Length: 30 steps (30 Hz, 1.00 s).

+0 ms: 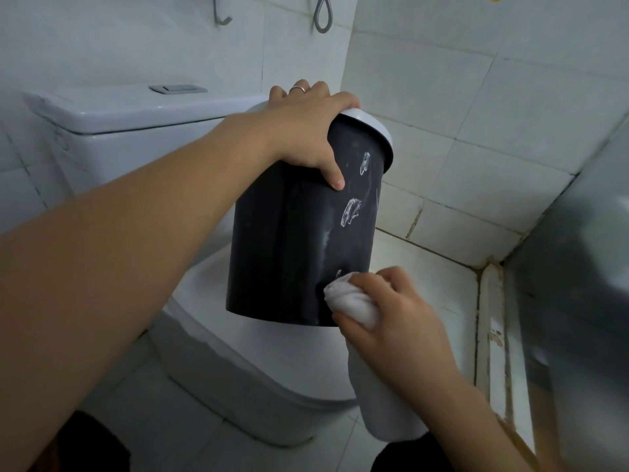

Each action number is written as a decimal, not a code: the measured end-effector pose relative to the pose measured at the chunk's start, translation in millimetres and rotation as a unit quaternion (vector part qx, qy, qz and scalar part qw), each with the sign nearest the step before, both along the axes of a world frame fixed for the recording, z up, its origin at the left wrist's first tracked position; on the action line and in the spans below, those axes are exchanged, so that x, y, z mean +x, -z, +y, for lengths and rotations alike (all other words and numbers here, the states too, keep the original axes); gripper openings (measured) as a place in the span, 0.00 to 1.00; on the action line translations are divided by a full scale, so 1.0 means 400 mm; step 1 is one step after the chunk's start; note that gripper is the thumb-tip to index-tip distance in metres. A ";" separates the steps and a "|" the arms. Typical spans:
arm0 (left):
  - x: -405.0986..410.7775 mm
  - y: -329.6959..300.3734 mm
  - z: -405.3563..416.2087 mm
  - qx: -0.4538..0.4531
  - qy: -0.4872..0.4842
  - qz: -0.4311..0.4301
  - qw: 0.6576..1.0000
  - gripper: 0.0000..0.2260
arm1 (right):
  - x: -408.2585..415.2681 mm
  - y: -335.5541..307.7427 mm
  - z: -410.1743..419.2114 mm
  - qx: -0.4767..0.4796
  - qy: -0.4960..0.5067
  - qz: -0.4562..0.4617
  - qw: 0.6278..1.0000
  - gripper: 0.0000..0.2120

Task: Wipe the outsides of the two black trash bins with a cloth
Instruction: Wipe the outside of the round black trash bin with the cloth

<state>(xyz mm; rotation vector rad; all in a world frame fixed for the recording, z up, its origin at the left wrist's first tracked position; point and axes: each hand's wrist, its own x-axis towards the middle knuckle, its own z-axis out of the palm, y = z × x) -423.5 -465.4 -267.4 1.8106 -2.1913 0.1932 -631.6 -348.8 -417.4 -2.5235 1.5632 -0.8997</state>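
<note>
A black trash bin (289, 240) with a white lid rim (374, 126) stands tilted on the closed toilet lid. White smears mark its side. My left hand (306, 134) grips the bin's top, fingers over the rim and thumb on the black wall. My right hand (394, 311) holds a bunched white cloth (354, 301) and presses it against the bin's lower right side. A long tail of the cloth hangs down below my wrist. Only one bin is in view.
The white toilet (258, 362) with its cistern (129, 114) fills the middle. Tiled walls close in behind and to the right. A grey fixture (578, 267) stands at the right edge. Two metal hooks (323, 15) hang on the wall above.
</note>
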 end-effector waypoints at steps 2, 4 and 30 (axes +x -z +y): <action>-0.006 -0.001 -0.001 -0.003 0.002 -0.004 1.000 0.48 | -0.007 0.001 -0.001 0.004 0.004 -0.001 1.000 0.15; -0.010 -0.002 -0.001 -0.005 -0.001 -0.007 1.000 0.48 | -0.004 -0.012 -0.017 -0.010 0.016 -0.011 1.000 0.14; 0.038 -0.003 -0.011 0.017 -0.036 0.015 0.999 0.49 | 0.005 0.003 -0.001 -0.014 -0.006 0.008 1.000 0.13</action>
